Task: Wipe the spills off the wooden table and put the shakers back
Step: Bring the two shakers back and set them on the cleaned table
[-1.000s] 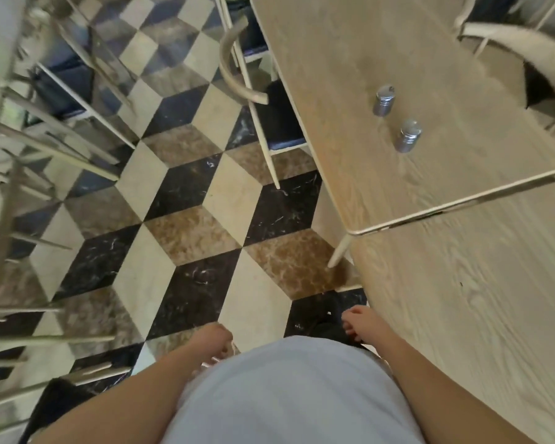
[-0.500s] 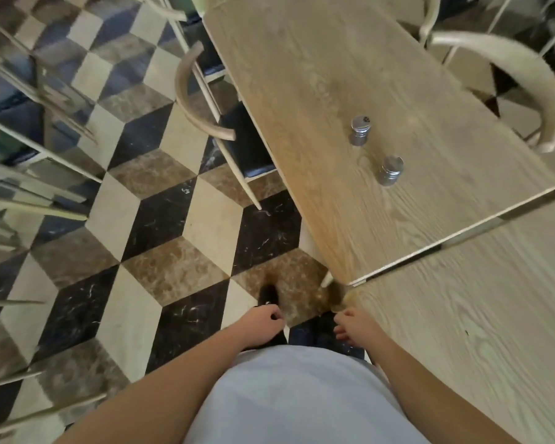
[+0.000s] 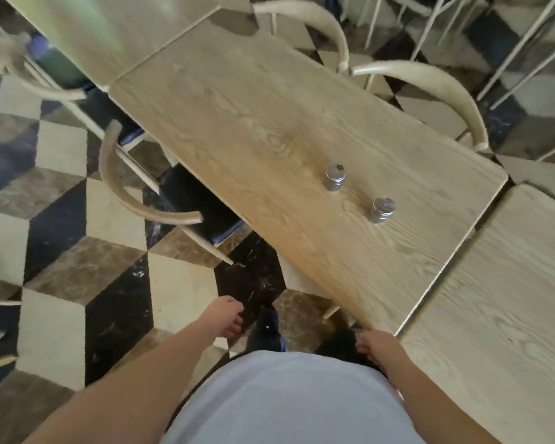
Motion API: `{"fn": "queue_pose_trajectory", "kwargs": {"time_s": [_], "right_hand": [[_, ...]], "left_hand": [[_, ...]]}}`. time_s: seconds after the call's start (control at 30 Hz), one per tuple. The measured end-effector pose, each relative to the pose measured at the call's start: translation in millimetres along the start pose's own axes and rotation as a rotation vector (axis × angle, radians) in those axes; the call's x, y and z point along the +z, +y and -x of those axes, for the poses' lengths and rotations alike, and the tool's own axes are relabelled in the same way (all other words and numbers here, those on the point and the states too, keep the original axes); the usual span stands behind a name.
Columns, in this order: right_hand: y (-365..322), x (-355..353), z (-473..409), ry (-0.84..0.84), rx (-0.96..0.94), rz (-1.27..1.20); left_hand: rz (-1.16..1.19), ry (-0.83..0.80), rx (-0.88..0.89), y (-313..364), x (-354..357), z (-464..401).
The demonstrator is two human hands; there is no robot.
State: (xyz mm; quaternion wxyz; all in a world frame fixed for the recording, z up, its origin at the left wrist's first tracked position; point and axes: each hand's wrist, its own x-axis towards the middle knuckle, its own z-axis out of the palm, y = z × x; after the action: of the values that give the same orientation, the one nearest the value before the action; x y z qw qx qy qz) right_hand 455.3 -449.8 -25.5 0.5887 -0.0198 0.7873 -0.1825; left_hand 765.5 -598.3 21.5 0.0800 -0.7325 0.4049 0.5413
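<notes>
Two small metal shakers stand upright on the light wooden table point(image 3: 253, 123): the far shaker point(image 3: 335, 177) and the near shaker point(image 3: 381, 210), a short gap between them. A faint wet ring shows on the wood between them. My left hand point(image 3: 226, 315) hangs over the floor below the table's near corner, fingers loosely curled, holding nothing. My right hand point(image 3: 377, 346) hangs by the table's near corner, fingers loosely curled and empty. Both hands are well short of the shakers. No cloth is in view.
A second wooden table point(image 3: 500, 315) abuts on the right, and another table point(image 3: 109, 33) at the far end. A curved-back chair point(image 3: 135, 200) with a dark seat is tucked in on the left side, and two chairs point(image 3: 430, 88) on the far side. The floor is cube-patterned tile point(image 3: 87, 267).
The view has swung and moved closer, so the table and shakers now lie more centred ahead. Both hands have shifted forward, the right one reaching the table's near corner.
</notes>
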Motion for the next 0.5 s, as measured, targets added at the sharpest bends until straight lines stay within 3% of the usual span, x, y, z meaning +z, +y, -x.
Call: {"fn": "queue_pose_trajectory", "kwargs": {"time_s": [0.13,0.37,0.5], "right_hand": [[-24,14,20,0.01,-0.059,-0.097],[-69,1,14,0.037,-0.094,-0.182],[-110,-11,-20,0.14,-0.16,-0.21]], "left_hand": [[-0.085,-0.03,0.019,18,-28,-24],[-0.294,-0.138,0.095,80,-10,-49],[-0.217,-0.218,0.145,143,-5,-51]]}}
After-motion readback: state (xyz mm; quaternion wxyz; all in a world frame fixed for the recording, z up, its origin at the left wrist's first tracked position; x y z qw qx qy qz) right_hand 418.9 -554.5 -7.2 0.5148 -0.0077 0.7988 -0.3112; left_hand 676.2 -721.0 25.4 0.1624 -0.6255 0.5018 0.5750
